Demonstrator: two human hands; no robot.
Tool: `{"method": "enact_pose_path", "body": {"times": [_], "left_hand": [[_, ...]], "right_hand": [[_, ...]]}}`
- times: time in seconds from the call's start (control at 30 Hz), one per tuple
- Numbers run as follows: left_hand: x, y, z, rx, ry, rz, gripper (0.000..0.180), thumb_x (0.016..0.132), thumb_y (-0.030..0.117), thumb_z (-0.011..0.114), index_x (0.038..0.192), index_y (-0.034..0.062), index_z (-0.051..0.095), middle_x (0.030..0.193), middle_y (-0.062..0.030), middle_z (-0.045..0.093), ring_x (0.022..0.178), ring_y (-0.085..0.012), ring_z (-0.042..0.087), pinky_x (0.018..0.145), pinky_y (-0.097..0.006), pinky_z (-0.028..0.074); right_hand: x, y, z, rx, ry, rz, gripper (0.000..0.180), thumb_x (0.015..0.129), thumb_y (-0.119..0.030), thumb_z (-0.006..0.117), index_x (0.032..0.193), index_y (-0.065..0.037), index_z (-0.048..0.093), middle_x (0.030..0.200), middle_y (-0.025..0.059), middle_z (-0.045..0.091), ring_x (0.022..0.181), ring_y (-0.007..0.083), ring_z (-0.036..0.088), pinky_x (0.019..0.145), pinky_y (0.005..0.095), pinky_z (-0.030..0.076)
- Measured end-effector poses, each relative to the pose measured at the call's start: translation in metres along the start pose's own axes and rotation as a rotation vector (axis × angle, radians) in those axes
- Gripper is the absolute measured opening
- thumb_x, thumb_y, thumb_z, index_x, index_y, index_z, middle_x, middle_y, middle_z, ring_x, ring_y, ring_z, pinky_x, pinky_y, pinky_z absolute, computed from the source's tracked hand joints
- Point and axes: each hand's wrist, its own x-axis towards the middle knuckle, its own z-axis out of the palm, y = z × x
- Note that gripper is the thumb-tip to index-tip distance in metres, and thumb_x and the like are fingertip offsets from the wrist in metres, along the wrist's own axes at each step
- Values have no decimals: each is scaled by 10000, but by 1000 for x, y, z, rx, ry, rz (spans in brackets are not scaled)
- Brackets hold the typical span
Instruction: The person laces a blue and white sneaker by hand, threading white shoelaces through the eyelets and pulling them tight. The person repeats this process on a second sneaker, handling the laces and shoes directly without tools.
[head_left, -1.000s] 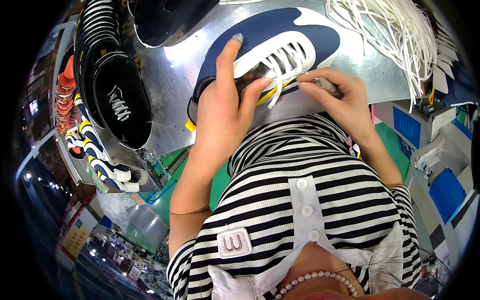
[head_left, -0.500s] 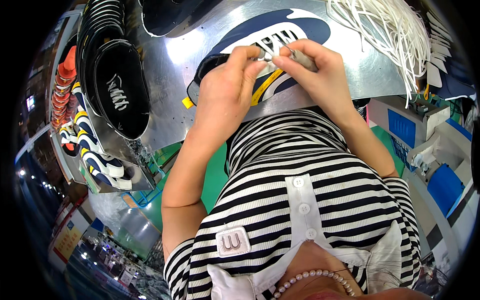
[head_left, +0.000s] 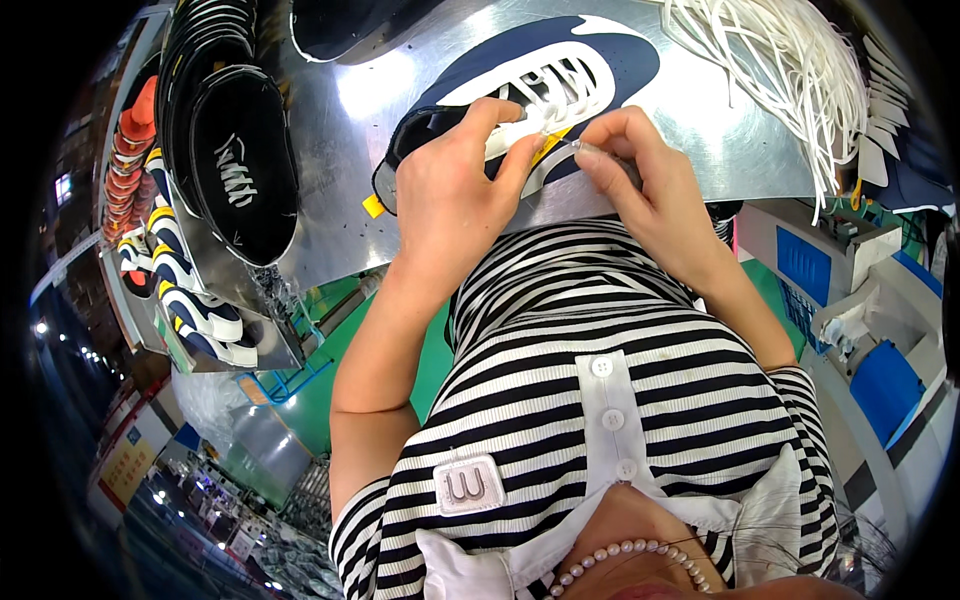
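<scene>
In the head view, we see a navy-and-white shoe upper (head_left: 520,70) lying on a shiny metal surface (head_left: 340,190), its toe toward the upper right and a yellow tab (head_left: 373,206) at its heel end, near the left wrist. White lacing (head_left: 565,85) crosses its opening. Our left hand (head_left: 450,200) lies over the near side of the upper, forefinger and thumb partly spread at the lacing; we cannot tell whether they have hold of a lace. Our right hand (head_left: 655,190) is just beside it on the right, fingers curled and the tips of thumb and forefinger drawn close together by the upper's near edge; whatever may be between them is too small for us to make out. To the right of the upper, we have a loose bundle of white laces (head_left: 780,75), with a row of white and navy pieces (head_left: 885,125) beyond it. On the left stand nested black uppers (head_left: 245,170), with more navy-and-white uppers (head_left: 195,290) below and left of them, and orange uppers (head_left: 132,150) farther left. Another dark upper (head_left: 350,25) lies at the top edge.
</scene>
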Motion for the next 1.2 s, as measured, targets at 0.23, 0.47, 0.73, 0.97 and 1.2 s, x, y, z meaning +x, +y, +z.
{"method": "enact_pose_path", "body": {"times": [0.23,0.47,0.73,0.97,1.2], "left_hand": [[1,-3,2,-18,-2,145,258,835,161,756,1023,17,653,820,-134,694,672,-251,669,614,-322,507],[-1,-7,8,28,45,354,209,851,100,716,1037,39,643,715,-96,631,594,-257,583,554,-363,455],[5,-6,0,-276,-240,135,235,879,130,708,1076,11,661,818,-129,690,628,-130,614,574,-270,461],[15,-5,-29,-149,-610,44,236,892,223,709,925,-11,715,602,-98,588,486,-92,461,478,-253,383],[13,-14,-13,-339,-330,-94,390,959,362,594,940,-9,713,665,-163,631,562,-276,581,574,-363,468]], "right_hand": [[6,5,-1,-35,-31,51,197,959,-172,604,959,9,525,749,114,655,623,217,645,583,320,491],[24,-3,4,-168,-80,147,209,939,-219,612,969,-19,557,775,140,673,684,276,668,623,358,496],[49,18,-28,-14,197,-149,222,886,-179,688,1056,-45,638,776,41,679,685,95,615,653,235,490],[60,30,-23,-109,229,-33,232,881,-243,649,964,-28,678,722,91,660,612,168,606,597,283,478],[61,16,-38,-315,-50,-148,175,902,-175,642,952,-8,642,733,52,618,658,122,538,623,267,448]]}}
